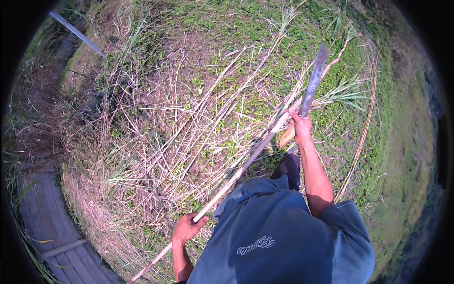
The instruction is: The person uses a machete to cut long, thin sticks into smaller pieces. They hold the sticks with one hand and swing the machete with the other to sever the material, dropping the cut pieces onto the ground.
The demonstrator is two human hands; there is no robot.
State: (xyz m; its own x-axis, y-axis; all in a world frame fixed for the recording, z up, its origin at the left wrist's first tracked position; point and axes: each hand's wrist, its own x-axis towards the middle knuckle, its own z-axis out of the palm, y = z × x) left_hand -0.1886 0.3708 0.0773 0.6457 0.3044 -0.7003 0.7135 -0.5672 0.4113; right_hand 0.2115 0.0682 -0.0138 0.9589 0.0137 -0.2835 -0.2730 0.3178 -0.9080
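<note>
My right hand is closed round a machete. Its broad grey blade points up and away from me, and the pale wooden handle shows below the fist. A long, pale, straight stalk slants across in front of my body. My left hand grips it near its lower end, which runs on to the bottom left. Its upper part reaches my right hand, whose fingertips appear to touch it. Beyond, green grass-like leaves spread out, but I cannot tell whether they belong to this stalk.
Cut dry stalks lie scattered over low green plants. A long thin cane lies at the right. Slatted grey boards run along the lower left, and a pale straight bar juts in at the upper left.
</note>
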